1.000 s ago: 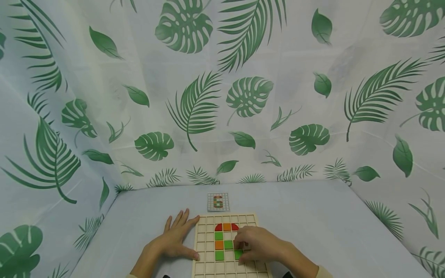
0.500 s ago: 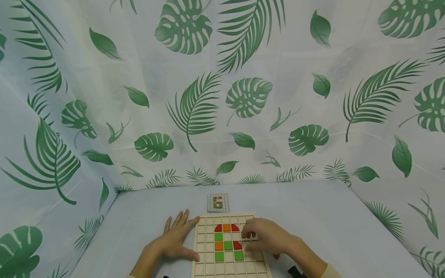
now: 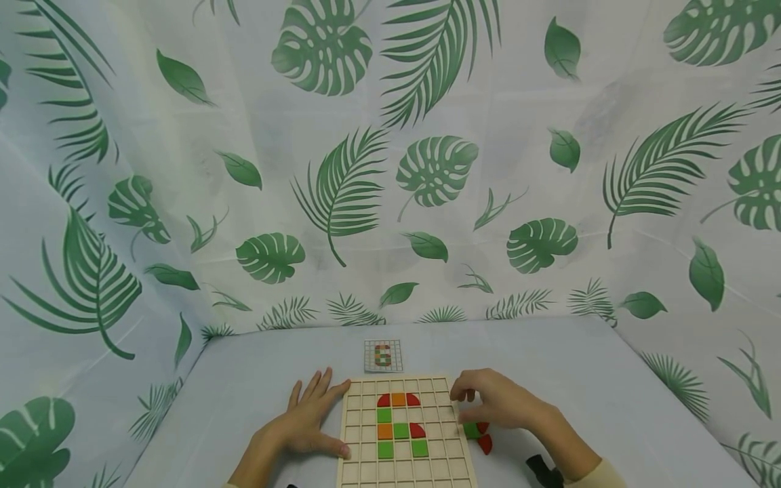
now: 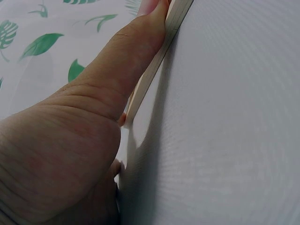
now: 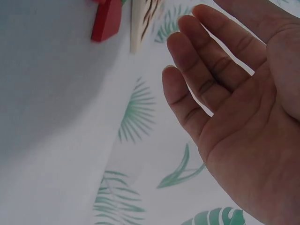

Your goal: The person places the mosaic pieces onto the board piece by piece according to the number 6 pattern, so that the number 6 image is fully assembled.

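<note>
A wooden grid board lies on the table with a figure of coloured tiles in its cells. Red quarter-round tiles, orange squares and green squares make it up. My left hand rests at the board's left side, fingers spread and thumb against the edge, as the left wrist view also shows. Over the board's right edge hovers my right hand, fingers loosely bent, holding nothing. Just below it lie a loose green tile and red quarter-round tiles; the hand partly covers this group.
A small pattern card with a similar figure lies behind the board. A black object shows beside the right forearm. Leaf-print cloth hangs around the back and sides of the pale table.
My right hand has let go of a red quarter-round tile, which now sits in a cell above the lower right green square. It has moved right, uncovering loose tiles. The left hand stays put.
</note>
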`<state>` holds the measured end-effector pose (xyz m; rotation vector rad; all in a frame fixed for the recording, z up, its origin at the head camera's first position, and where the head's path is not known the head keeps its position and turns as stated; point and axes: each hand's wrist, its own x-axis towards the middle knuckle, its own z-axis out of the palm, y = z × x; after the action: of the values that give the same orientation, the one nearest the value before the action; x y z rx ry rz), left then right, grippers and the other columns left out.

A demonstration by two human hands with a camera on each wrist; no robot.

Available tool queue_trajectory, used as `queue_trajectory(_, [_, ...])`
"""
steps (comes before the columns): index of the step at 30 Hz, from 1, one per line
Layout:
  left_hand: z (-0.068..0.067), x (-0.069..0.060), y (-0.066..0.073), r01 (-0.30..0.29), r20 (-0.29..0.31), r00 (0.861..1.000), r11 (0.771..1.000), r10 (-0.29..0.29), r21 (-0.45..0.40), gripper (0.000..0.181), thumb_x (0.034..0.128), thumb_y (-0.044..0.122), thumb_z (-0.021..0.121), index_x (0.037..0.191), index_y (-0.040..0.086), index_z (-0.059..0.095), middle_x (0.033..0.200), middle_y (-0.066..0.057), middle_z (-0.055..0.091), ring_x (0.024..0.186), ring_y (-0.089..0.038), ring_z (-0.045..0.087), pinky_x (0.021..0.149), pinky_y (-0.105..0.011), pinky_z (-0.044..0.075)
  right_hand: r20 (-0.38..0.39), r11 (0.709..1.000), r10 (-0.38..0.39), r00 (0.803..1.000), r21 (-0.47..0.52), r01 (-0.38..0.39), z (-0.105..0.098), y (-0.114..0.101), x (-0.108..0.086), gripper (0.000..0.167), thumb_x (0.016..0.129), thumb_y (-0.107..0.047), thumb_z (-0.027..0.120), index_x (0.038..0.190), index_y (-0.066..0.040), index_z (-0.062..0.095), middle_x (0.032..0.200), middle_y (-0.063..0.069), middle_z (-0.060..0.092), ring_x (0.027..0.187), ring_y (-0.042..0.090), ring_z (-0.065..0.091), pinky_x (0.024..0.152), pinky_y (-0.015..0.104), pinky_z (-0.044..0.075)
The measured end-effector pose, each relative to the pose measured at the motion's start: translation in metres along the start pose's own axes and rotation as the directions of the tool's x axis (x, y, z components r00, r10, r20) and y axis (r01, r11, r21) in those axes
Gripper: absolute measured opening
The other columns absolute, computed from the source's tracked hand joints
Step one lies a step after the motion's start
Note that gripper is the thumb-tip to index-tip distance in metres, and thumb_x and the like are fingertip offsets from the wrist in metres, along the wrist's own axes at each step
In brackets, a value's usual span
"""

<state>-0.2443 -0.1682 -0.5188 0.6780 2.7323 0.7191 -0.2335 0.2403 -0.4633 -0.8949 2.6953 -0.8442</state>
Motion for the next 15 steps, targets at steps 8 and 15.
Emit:
queue_trajectory(8, [0.001, 0.0, -0.002, 0.003, 0.001, 1.0, 1.0, -0.003, 0.004, 0.124, 0.064, 0.075, 0.085, 0.165, 0.026, 0.031, 0.174, -0.024, 0.003, 0.161, -0.047, -0.003, 0.12, -0.076, -0.01, 0.01, 0.996, 0.046, 0.999, 0.07, -0.047, -0.008, 0.016, -0.006, 0.026, 0.087, -0.02, 0.084, 0.11, -0.015, 0.075, 0.105, -0.005, 0.072, 0.095, 0.014, 0.063, 0.08, 0.031, 0.058])
queue_trajectory(15, [0.002, 0.001, -0.004, 0.005, 0.003, 1.0, 1.0, -0.005, 0.014, 0.125, 0.064, 0.076, 0.084, 0.165, 0.027, 0.03, 0.174, -0.024, 0.003, 0.161, -0.046, -0.003, 0.121, -0.075, -0.01, 0.033, 0.99, 0.072, 0.997, 0.117, -0.075, -0.009, 0.023, -0.007, 0.027, 0.085, -0.015, 0.085, 0.11, -0.013, 0.075, 0.104, -0.002, 0.072, 0.094, 0.02, 0.063, 0.078, 0.027, 0.056])
